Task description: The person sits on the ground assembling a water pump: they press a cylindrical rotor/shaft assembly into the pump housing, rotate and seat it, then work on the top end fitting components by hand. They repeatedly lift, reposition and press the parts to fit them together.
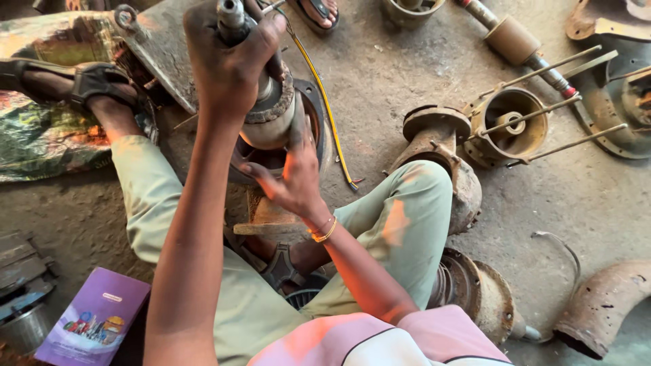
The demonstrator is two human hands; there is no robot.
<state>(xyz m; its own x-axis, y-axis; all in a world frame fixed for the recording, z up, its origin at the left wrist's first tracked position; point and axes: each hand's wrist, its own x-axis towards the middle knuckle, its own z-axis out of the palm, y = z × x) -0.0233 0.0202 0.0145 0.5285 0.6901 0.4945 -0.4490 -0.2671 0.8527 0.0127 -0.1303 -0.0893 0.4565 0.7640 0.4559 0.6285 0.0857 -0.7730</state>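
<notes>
Here, rotor [271, 118] under left hand [227, 64], above right hand [295, 179]

There were two hands: the left hand [227, 64] and the right hand [291, 179]. One rotor [271, 115] stood between them at the top centre. One purple box [95, 318] lay at the lower left. One yellow wire [329, 112] ran down the middle. One housing with three long bolts [508, 125] sat at the upper right. One rusty pipe bend [600, 305] lay at the lower right. Three sandalled feet were visible: one at upper left [68, 85], one at the top edge [315, 10], one at the lower centre [281, 268].
</notes>
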